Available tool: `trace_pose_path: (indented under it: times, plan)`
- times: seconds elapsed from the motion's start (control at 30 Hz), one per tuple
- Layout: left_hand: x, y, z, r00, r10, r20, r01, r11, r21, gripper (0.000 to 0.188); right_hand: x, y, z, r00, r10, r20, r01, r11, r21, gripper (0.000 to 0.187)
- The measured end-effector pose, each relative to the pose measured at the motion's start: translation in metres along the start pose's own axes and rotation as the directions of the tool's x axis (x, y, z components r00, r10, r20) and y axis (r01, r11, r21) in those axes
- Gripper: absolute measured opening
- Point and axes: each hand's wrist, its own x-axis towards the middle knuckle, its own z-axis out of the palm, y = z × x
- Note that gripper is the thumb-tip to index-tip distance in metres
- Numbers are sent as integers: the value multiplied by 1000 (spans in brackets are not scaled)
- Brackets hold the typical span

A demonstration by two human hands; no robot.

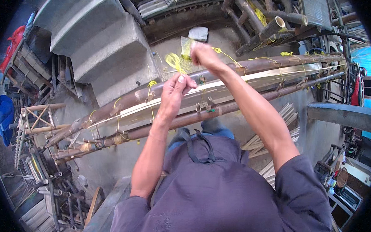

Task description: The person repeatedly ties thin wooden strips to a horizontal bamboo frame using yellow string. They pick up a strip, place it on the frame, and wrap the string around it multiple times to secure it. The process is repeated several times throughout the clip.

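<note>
One cord [174, 62] pinched by left hand [173, 94]; right hand [208, 57] curled, hold can't be told; slack might be tangled.

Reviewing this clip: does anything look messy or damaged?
No obvious damage or spill. Only the pale strips on the floor at right stand out mildly: they lie fanned at uneven angles, not squarely stacked.

- Far pole [283, 61] and near pole [227, 108]: side by side, crossing before the person [223, 189].
- Slat [292, 71]: between both poles.
- Twine [174, 63]: at the left hand [174, 93].
- Steps [102, 44]: beyond the poles, left.
- Strips [288, 115]: on the floor [99, 160], right.
</note>
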Motion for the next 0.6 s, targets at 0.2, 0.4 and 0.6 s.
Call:
trace_pose_path:
  times: [0.2,0.4,0.6]
  plan:
    - [37,23,41,996,-89,4,78,899,432,34,-194,-3,44,866,-325,380,441,855,-274,24]
    - [143,-73,-27,799,-535,-272,596,653,467,29,-199,49,92,815,-546,194,556,641,-529,20]
    - [143,-39,-49,777,-580,-247,486,302,820,41,-193,0,60,808,-114,578,506,636,-583,61]
